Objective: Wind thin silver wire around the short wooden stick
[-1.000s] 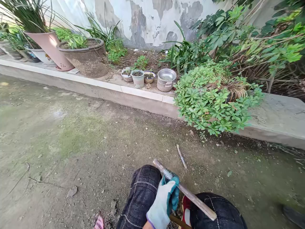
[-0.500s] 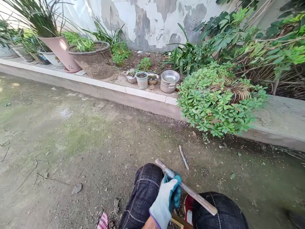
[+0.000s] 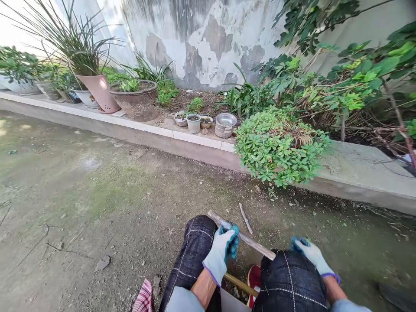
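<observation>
I crouch on bare ground, my two knees in dark checked trousers at the bottom of the view. My left hand point(image 3: 222, 253), in a white and teal glove, is closed around a wooden stick point(image 3: 251, 242) wound with thin wire near its far end. The stick slants from above my left knee down to my right knee. My right hand point(image 3: 310, 255), gloved the same way, rests beside my right knee with fingers curled; I cannot make out anything in it. A second wooden stick point(image 3: 240, 284) lies between my legs.
A short twig point(image 3: 245, 219) lies on the dirt ahead. A low concrete ledge point(image 3: 195, 141) carries a metal bowl point(image 3: 225, 125), small pots point(image 3: 194, 123), a large brown pot point(image 3: 138, 100) and a pink pot point(image 3: 99, 92). A leafy bush point(image 3: 279, 147) overhangs the ledge.
The camera has tilted up and back, showing more of my legs and arms. My right hand has come into view beside my right knee. The left hand still grips the stick.
</observation>
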The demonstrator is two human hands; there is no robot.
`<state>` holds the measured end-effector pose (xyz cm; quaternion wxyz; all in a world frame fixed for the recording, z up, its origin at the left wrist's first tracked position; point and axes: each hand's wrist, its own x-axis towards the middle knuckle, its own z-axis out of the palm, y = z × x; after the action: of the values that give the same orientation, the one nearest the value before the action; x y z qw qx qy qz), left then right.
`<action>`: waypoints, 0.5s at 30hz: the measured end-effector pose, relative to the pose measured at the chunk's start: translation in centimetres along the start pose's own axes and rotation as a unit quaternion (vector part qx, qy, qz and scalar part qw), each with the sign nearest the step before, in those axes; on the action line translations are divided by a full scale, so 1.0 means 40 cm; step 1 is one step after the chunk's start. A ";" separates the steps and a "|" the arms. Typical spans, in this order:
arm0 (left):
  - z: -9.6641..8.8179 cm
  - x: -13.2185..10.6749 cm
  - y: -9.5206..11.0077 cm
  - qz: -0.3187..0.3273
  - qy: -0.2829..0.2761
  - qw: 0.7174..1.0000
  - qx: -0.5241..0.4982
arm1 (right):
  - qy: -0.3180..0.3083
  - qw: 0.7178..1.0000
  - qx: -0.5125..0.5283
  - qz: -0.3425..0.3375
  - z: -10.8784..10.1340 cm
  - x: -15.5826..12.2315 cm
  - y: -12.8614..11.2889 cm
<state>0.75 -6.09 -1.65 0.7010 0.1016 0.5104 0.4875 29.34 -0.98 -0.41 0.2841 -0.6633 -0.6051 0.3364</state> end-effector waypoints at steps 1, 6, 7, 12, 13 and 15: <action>0.003 0.001 0.007 0.015 0.000 1.000 0.002 | 0.011 1.000 0.022 0.009 -0.018 0.025 -0.004; 0.041 0.020 0.056 0.098 -0.025 0.995 0.023 | -0.090 0.991 0.086 -0.045 0.015 0.028 -0.121; 0.051 0.026 0.064 0.108 -0.030 0.993 0.033 | -0.119 0.988 0.055 -0.079 0.048 0.015 -0.147; 0.078 0.045 0.069 0.124 -0.049 0.984 0.119 | -0.119 0.982 -0.083 -0.123 0.226 -0.024 -0.181; 0.075 0.045 0.067 0.119 -0.054 0.981 0.145 | -0.117 0.982 -0.080 -0.122 0.242 -0.024 -0.170; 0.061 0.039 0.067 0.096 -0.070 0.975 0.189 | -0.106 0.983 -0.069 -0.131 0.246 -0.023 -0.140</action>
<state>1.21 -2.66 0.23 0.6532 0.3149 0.5308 0.4387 18.10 -1.60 -1.95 0.2134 -0.5571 -0.7351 0.3221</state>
